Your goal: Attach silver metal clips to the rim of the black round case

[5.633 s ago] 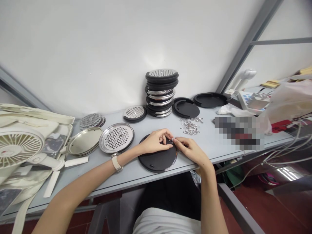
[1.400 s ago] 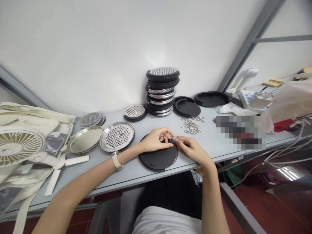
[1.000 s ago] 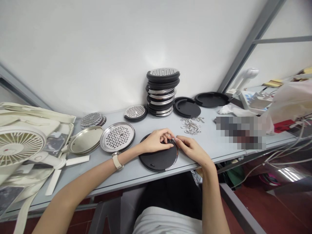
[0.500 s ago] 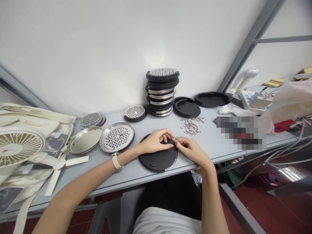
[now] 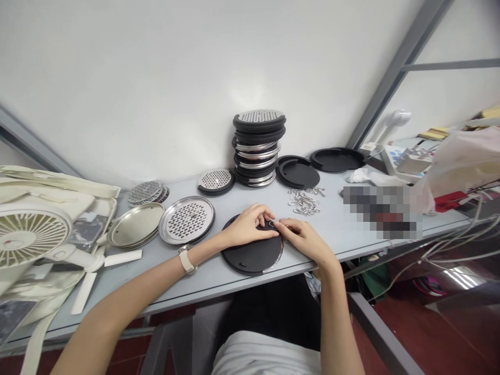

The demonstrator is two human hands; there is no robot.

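A round black disc (image 5: 250, 255) with a small hole near its front rim lies at the table's front edge. My left hand (image 5: 252, 225) is closed at its far side, thumb resting over the top and fingers curled near the rim. Pinched in my right hand (image 5: 300, 237) at the far right rim is a small metal wire clip (image 5: 271, 224), its loop showing between the two hands. Fingertips hide the rest of the clip. Beyond my right hand lies a loose heap of similar wire clips (image 5: 307, 203).
Behind stands a tall stack of black holders and metal discs (image 5: 258, 148). To the left lie a perforated grater disc (image 5: 187, 220), plain metal plates (image 5: 136, 224) and a fan (image 5: 31, 237). Black trays (image 5: 299, 172) sit at back right, near a plastic bag (image 5: 461, 161).
The right fingers and the clip have shifted slightly left along the disc's rim, and more of the clip's loop shows. My left hand stays nearly still.
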